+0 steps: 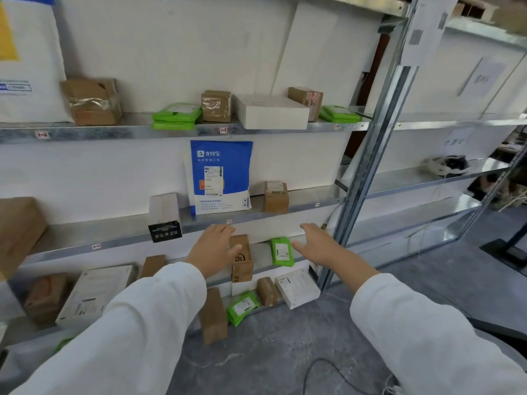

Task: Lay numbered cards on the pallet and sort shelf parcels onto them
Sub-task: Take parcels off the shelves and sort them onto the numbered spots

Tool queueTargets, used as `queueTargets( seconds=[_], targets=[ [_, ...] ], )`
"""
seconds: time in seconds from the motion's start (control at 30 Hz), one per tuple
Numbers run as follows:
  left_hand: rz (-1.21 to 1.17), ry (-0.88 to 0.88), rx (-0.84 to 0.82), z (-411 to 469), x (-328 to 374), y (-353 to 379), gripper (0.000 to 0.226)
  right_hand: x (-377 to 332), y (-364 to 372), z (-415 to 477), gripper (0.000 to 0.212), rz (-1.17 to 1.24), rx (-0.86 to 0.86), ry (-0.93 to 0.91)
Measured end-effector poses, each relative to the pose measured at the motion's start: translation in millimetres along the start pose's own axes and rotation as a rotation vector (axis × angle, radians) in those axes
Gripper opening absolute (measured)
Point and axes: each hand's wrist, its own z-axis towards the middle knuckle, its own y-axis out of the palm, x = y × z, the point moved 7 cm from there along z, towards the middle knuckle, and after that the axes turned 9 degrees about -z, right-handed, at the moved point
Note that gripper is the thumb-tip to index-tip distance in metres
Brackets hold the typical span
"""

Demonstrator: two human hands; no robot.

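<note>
Right now both hands are out toward the rack and holding nothing. The left hand (214, 249) is spread wide, its thumb across the top of a brown carton (241, 262), though I cannot tell whether it touches. The right hand (316, 246) is open too, just right of a green packet (281, 251). Both parcels sit between the hands on the same shelf (261, 253). The carton stands at the front edge, so I think a one-sided pull could tip it onto the parcels below or the floor. The packet looks soft and slick, and may slide out of a loose pinch. The metal lip of the next shelf up (128, 238) lies right over the knuckles, and a quick lift could rap them. A cable (328, 372) loops on the floor near the right sleeve, a snag for anyone turning away loaded. That upper shelf holds a blue mailer (221, 175), a small brown box (276, 196) and a grey box (164, 216). Below the hands, the lowest shelf (11, 332) carries a white box (296, 286), a brown wrapped parcel (268, 290) and another green pack (242, 306). Neither pallet nor numbered cards are in sight.
</note>
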Motion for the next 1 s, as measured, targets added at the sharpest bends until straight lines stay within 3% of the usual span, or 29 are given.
queueTargets(
  seconds=[0.3, 0.43, 0.63, 0.87, 1.0],
  targets=[
    [0.012, -0.04, 0.078, 71, -13, -47, 0.051, -41, -46, 71, 0.06, 0.051, 0.072, -0.095],
    [0.107, -0.015, 0.175, 98, -6, -83, 0.052, -75, -73, 104, 0.045, 0.081, 0.118, -0.196],
    [0.23, -0.073, 0.295, 118, -14, -158, 0.055, -148, -123, 159, 0.067, 0.038, 0.149, -0.387],
    [0.354, -0.232, 0.399, 115, -38, -237, 0.051, -246, -164, 196, 0.054, 0.115, 0.159, -0.638],
    [0.411, -0.286, 0.432, 117, -51, -262, 0.048, -287, -171, 208, 0.058, 0.08, 0.178, -0.732]
  ],
)
